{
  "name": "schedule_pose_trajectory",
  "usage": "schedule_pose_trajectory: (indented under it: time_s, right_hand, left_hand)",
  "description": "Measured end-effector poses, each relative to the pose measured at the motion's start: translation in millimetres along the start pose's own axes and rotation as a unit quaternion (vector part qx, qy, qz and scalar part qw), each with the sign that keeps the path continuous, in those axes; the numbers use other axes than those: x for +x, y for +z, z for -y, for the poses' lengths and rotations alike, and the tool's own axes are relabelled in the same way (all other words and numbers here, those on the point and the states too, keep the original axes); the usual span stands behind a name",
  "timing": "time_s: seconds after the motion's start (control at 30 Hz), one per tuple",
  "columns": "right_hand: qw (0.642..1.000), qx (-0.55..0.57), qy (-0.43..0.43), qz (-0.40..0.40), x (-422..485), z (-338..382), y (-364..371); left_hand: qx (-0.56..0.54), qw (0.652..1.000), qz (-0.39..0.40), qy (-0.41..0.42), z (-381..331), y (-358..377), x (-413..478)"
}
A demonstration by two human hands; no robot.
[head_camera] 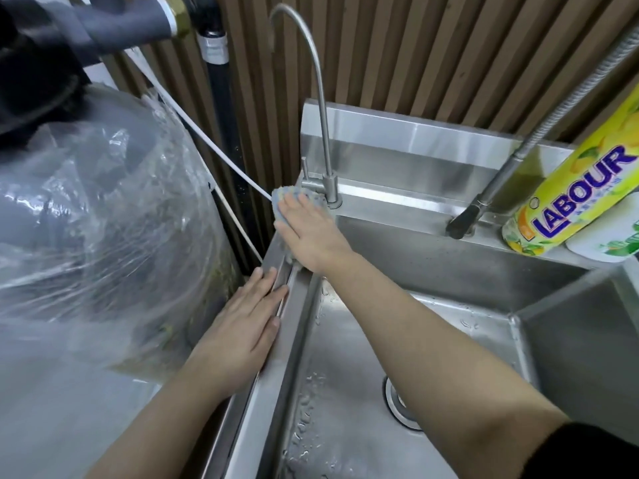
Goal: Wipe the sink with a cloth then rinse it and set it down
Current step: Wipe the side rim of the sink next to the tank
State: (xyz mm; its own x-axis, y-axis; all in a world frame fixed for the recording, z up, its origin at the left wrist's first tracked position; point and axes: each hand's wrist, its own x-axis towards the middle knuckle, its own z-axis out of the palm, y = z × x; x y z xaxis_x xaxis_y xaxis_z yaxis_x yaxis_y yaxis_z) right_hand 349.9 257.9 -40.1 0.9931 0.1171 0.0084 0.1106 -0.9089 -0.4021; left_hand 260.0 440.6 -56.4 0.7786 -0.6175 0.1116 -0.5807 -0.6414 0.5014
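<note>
head view, looking down: i see a stainless steel sink [449, 257] with a slim gooseneck tap [320, 98] at its back left corner. my right hand [307, 233] lies flat, fingers together, and presses a bluish cloth [281, 198] onto the sink's back left corner, right at the foot of that tap. only the cloth's edges show around my fingers and under my palm. my left hand [243, 323] is spread flat on the sink's left rim, holding nothing, seemingly bracing me.

inside the basin, water beads cling to the left wall and floor near the round drain [397, 406]. no water runs from either tap that i can see. a yellow detergent bottle [570, 178] stands on the back right ledge, beside a hose sprayer [484, 198]. a plastic-wrapped tank [103, 219] sits left of the sink.

my judgement: the wiping step is underway, working the rim and corner. i cannot tell how much of the sink is already wiped. rinsing the cloth and setting it down both remain.
</note>
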Motion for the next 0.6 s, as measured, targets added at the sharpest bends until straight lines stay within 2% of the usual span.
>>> schedule_pose_trajectory:
  time_s: [0.1, 0.3, 0.47, 0.6]
  right_hand:
    - [0.998, -0.061, 0.023, -0.018, 23, 2, 5]
    - [0.999, 0.011, -0.024, -0.038, -36, 10, 21]
    - [0.997, -0.069, 0.030, -0.008, 16, -4, 5]
    - [0.999, -0.011, 0.011, -0.036, -39, 9, 17]
  left_hand:
    - [0.009, 1.000, 0.001, 0.000, 0, -2, -1]
    - [0.023, 1.000, 0.006, 0.004, -1, -2, -16]
    - [0.024, 1.000, 0.012, 0.005, -2, -2, -17]
    - [0.013, 0.999, 0.023, -0.018, -7, -3, -18]
